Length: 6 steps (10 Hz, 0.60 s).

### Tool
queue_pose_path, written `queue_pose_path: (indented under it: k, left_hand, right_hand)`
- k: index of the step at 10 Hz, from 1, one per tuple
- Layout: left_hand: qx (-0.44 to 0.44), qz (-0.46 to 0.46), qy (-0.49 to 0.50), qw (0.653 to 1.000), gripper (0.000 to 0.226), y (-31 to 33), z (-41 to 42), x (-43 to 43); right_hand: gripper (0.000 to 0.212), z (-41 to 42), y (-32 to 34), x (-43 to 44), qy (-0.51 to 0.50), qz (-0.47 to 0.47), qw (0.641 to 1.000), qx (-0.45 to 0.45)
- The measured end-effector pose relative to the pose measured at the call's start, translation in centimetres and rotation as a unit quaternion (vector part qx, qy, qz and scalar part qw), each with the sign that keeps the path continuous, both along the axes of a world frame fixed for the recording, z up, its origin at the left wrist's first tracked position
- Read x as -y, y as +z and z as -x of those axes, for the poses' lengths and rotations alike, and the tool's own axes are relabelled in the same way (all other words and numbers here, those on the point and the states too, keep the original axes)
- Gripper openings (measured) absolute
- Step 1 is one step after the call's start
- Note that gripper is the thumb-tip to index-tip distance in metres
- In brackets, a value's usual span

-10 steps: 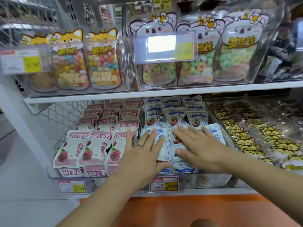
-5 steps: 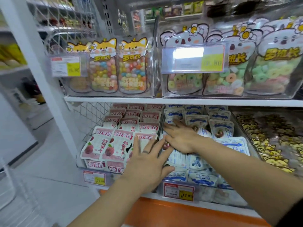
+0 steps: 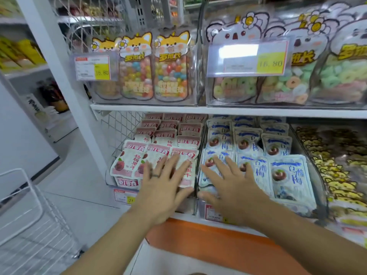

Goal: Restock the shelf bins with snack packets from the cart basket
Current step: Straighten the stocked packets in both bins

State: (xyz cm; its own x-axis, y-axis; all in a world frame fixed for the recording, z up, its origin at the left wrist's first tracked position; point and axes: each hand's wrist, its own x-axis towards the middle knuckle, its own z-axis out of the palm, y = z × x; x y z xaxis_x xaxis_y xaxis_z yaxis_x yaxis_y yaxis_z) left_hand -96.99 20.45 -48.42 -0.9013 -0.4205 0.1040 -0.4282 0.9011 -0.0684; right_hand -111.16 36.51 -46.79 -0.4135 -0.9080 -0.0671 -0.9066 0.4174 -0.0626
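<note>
Hands were parted, one laid flat over each bin.

The left hand (image 3: 160,187) had been shifted off the blue packets (image 3: 286,173), where it was seen a second before, and was laid on the front row of red packets (image 3: 129,161) at lower centre. The right hand (image 3: 232,187), which had been reached deeper among the blue packets half a second before, was drawn back onto their front row just to the right. The fingers of both were held straight and spread, pressed on the packets, and nothing was gripped. Both lower bins were seen filled in rows, parted by a clear divider (image 3: 198,147). The cart basket (image 3: 35,239) had been brought into view at lower left, and no packets could be made out in it. The tidying was judged nearly done, with a return to the basket likely next.
</note>
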Motion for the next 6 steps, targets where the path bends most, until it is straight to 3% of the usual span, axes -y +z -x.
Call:
queue_pose_path:
  k: [3,5,6]
  left_hand:
    - [0.034,-0.009,-0.02,0.999,0.074,-2.0,0.5,1.4]
    - [0.123,-0.082,-0.043,0.988,0.07,1.2,0.8,1.6]
    - [0.161,-0.13,-0.031,0.978,0.074,5.1,1.2,1.6]
  right_hand:
    - [0.071,-0.4,-3.7,0.3,-0.061,-0.002,0.996,-0.07]
    - [0.068,-0.8,-0.8,0.1,-0.083,-0.122,0.989,0.005]
    - [0.074,-1.3,3.8,0.3,-0.078,-0.133,0.988,0.003]
